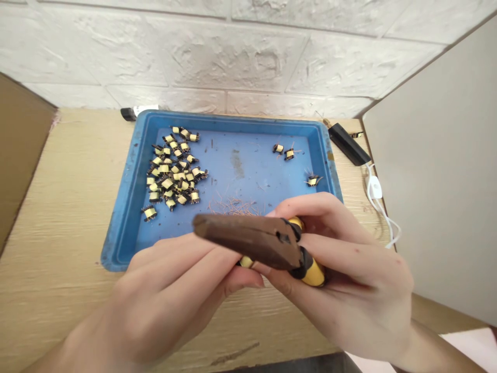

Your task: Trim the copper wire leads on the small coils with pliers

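Note:
My right hand (pixel 349 274) is wrapped round the yellow-and-black handles of rusty brown pliers (pixel 252 239), whose jaws point left. My left hand (pixel 171 295) is closed in a pinch just under the pliers' jaws, on a small part with a bit of yellow showing (pixel 245 261); I cannot make out what it is. Both hands hover over the near edge of a blue tray (pixel 128 207). A pile of small yellow-and-black wound components (pixel 173 171) lies in the tray's left half. Three more such components (pixel 289 153) lie apart at the right. Cut copper wire scraps (pixel 233 206) lie near the tray's front.
The tray sits on a light wooden table (pixel 66 207) against a white brick wall. A black tool with a white cord (pixel 349 145) lies right of the tray. A pale panel (pixel 438 171) stands at the right, a brown board (pixel 19 155) at the left.

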Demonstrator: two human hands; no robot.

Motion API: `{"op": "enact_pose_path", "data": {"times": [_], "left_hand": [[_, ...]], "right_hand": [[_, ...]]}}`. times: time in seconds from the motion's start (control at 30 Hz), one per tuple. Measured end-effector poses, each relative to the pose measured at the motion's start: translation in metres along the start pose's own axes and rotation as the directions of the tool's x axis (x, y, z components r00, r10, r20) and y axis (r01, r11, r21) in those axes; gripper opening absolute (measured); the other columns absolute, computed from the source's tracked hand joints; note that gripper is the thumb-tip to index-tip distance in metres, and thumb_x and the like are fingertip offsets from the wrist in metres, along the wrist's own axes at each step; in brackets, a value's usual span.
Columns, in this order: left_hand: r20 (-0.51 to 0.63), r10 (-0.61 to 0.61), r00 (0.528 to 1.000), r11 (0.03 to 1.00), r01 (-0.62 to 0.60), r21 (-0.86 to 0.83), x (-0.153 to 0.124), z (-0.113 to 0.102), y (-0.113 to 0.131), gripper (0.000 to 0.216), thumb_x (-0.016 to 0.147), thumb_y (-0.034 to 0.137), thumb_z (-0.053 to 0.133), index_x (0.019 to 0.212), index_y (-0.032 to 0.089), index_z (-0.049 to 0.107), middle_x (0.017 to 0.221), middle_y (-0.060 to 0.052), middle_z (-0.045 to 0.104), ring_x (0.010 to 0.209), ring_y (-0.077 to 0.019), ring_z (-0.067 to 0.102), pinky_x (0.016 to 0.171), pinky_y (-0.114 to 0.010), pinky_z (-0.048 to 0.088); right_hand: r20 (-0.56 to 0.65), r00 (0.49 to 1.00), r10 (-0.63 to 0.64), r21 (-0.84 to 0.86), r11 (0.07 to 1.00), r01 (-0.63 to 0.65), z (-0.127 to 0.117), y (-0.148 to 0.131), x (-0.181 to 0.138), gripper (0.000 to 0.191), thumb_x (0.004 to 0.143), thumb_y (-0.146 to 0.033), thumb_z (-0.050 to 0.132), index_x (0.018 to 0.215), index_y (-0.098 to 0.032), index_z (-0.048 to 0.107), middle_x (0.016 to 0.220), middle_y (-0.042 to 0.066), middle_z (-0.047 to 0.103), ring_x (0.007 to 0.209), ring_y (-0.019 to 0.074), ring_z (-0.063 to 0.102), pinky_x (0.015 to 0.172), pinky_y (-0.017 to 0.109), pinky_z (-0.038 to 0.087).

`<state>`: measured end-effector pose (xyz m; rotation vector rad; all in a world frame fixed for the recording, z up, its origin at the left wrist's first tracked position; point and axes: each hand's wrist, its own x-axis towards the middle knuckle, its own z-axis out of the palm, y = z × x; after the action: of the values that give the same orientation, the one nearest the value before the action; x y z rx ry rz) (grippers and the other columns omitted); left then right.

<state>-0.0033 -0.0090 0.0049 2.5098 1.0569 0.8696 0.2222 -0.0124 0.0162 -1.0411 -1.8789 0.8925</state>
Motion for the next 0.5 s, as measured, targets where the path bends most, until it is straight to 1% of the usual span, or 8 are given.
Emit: {"op": "enact_pose_path", "data": {"times": [0.17, 0.27, 0.4, 0.5], "left_hand": [[-0.059, -0.013, 0.998, 1.0, 0.015, 0.027, 0.0024, 0.002, 0.0078, 0.058, 0.122, 0.032, 0.036, 0.081, 0.022, 0.076, 0.064, 0.006, 0.08, 0.054, -0.0077, 0.074, 0.056, -0.015, 0.059], [-0.057, -0.002, 0.998, 1.0, 0.003, 0.024, 0.0027, 0.0016, 0.0073, 0.056, 0.122, 0.031, 0.037, 0.084, 0.023, 0.076, 0.069, 0.007, 0.083, 0.059, -0.0069, 0.077, 0.059, -0.013, 0.06], [-0.036, -0.003, 0.999, 1.0, 0.004, 0.029, -0.0005, 0.0017, 0.0049, 0.054, 0.122, 0.031, 0.036, 0.085, 0.025, 0.075, 0.069, 0.01, 0.082, 0.059, -0.0062, 0.077, 0.056, -0.014, 0.059], [-0.042, -0.001, 0.999, 0.999, 0.003, 0.041, -0.0027, 0.0021, 0.0043, 0.052, 0.122, 0.031, 0.037, 0.09, 0.026, 0.078, 0.079, 0.009, 0.086, 0.067, -0.0071, 0.08, 0.066, -0.015, 0.062]], "right_hand": [[-0.001, 1.0, -0.015, -0.002, 1.0, 0.015, 0.0002, 0.0008, 0.0007, 0.015, 0.095, -0.008, 0.078, 0.09, -0.022, 0.078, 0.115, 0.004, 0.075, 0.092, 0.0137, 0.077, 0.084, 0.025, 0.069], [0.004, 1.0, -0.005, 0.007, 1.0, 0.004, 0.0009, 0.0023, -0.0001, 0.015, 0.096, -0.009, 0.077, 0.089, -0.022, 0.078, 0.116, 0.004, 0.074, 0.093, 0.0138, 0.077, 0.086, 0.026, 0.069], [0.018, 1.0, -0.004, 0.009, 1.0, 0.004, 0.0011, 0.0041, -0.0007, 0.013, 0.096, -0.012, 0.078, 0.088, -0.021, 0.076, 0.117, 0.004, 0.074, 0.088, 0.0127, 0.076, 0.086, 0.026, 0.069], [0.042, 0.999, 0.001, 0.004, 1.0, -0.001, -0.0001, 0.0045, -0.0006, 0.015, 0.096, -0.011, 0.077, 0.086, -0.021, 0.075, 0.118, 0.005, 0.074, 0.085, 0.0117, 0.075, 0.083, 0.025, 0.069]]}}
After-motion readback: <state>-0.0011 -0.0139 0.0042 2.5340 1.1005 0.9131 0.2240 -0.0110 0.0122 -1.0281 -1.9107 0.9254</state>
